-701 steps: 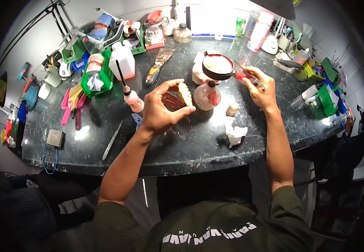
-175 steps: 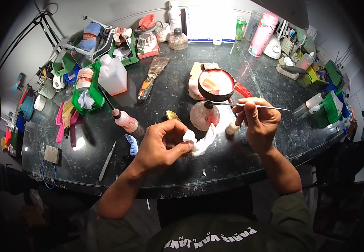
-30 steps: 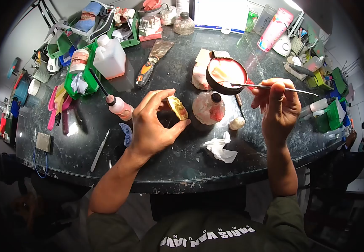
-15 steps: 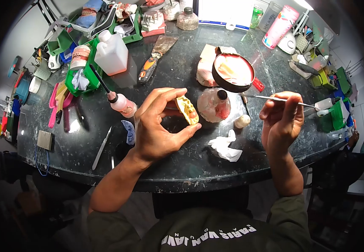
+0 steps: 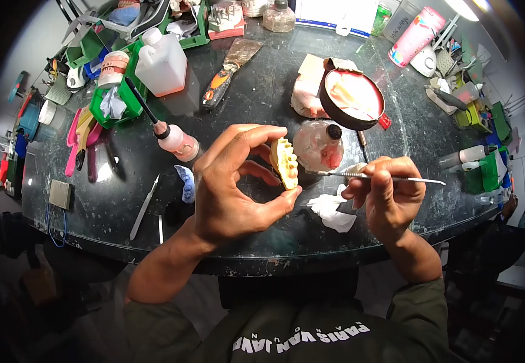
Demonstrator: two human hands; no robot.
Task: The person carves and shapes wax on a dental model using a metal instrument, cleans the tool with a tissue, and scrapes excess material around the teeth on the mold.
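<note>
Over the bench edge, left hand: my left hand is curled into a ring, thumb below and forefinger above, closed on the small yellow wax dental model with a row of teeth.
Model's lie: its long axis runs up and away from me, teeth facing right toward my other hand.
Right hand: my right hand is closed in a pen grip on the thin silver metal carving instrument.
Instrument's axis: it lies nearly level, left to right; its working tip points left and sits just beside the model's right face. I cannot tell whether they touch.
Nearer hand: the right hand stands to the right of the model, near it.
Below: crumpled white tissue on the dark speckled bench.
Beyond: round glass bottle with pink liquid, then the black bowl of pink wax.
</note>
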